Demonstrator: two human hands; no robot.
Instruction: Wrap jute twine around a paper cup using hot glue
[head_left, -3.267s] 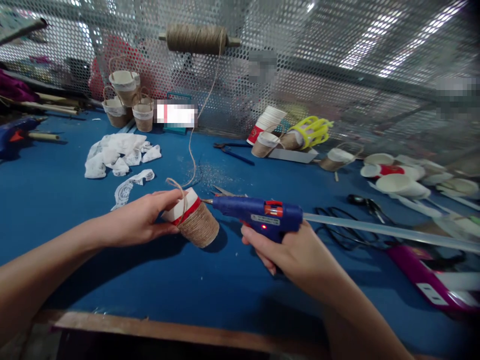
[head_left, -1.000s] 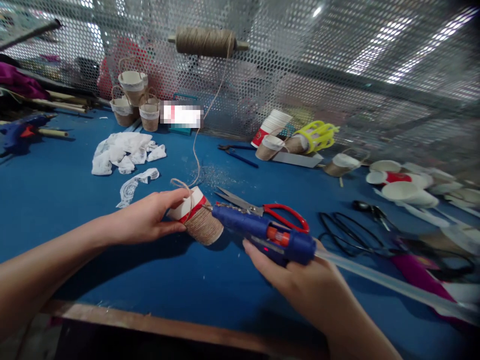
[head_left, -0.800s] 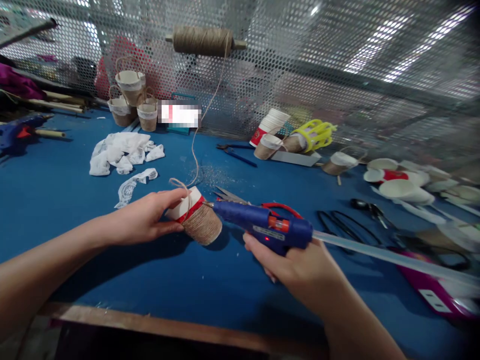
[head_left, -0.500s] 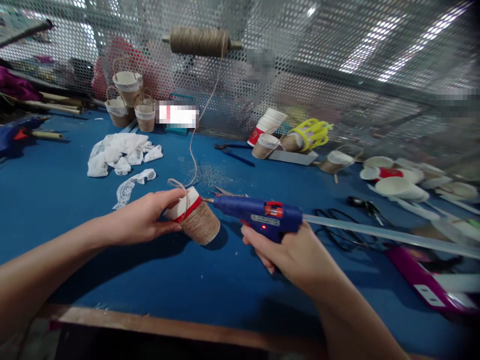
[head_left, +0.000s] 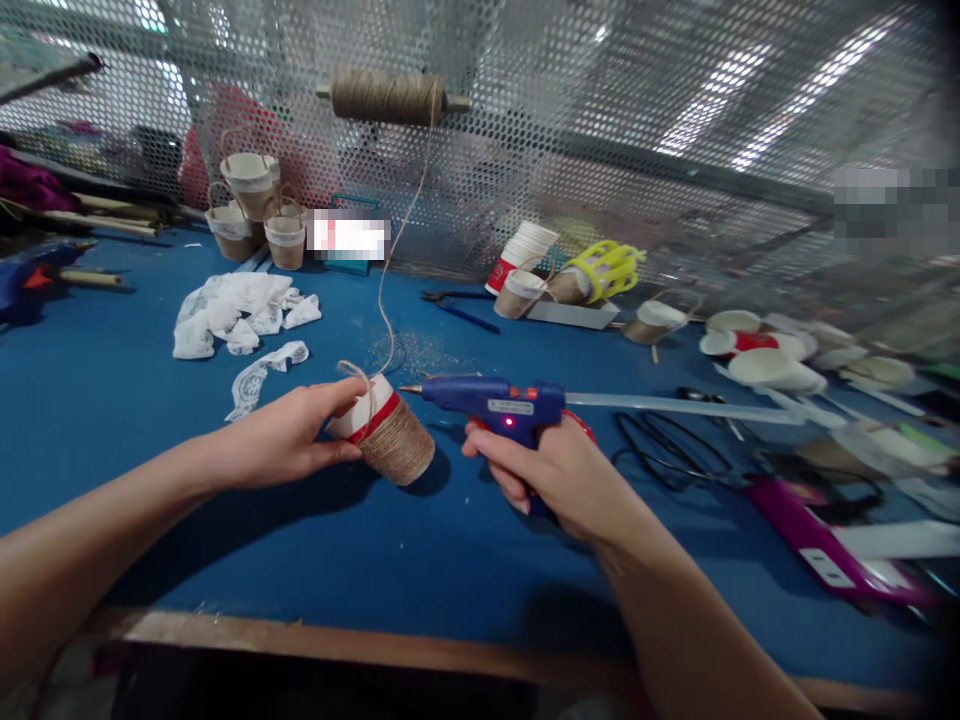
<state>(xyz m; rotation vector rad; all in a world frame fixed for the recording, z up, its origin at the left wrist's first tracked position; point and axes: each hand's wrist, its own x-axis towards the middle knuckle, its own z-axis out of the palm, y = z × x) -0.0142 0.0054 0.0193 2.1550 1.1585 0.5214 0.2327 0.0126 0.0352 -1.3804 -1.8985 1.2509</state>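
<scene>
My left hand (head_left: 311,430) grips the rim end of a paper cup (head_left: 397,440), tilted on its side, wrapped in brown twine with a red and white band bare near the rim. A strand of twine (head_left: 386,290) runs from the cup up to a spool (head_left: 388,97). Closed around the handle of a blue glue gun (head_left: 495,400) is my right hand (head_left: 532,465). The gun's nozzle points left, just above and beside the cup's wrapped edge, and a long clear glue stick (head_left: 667,402) sticks out behind.
White lace (head_left: 232,305) lies left on the blue table (head_left: 300,560). Small twine-covered baskets (head_left: 251,185) stand behind it. Pliers (head_left: 469,315) and stacked cups (head_left: 525,250) are at the back. A black cable (head_left: 667,450) and purple power strip (head_left: 810,535) lie right.
The glue gun has levelled and its rear has swung up and left, with its nozzle slightly higher and further left. My left hand and the cup have barely moved. The view has shifted slightly.
</scene>
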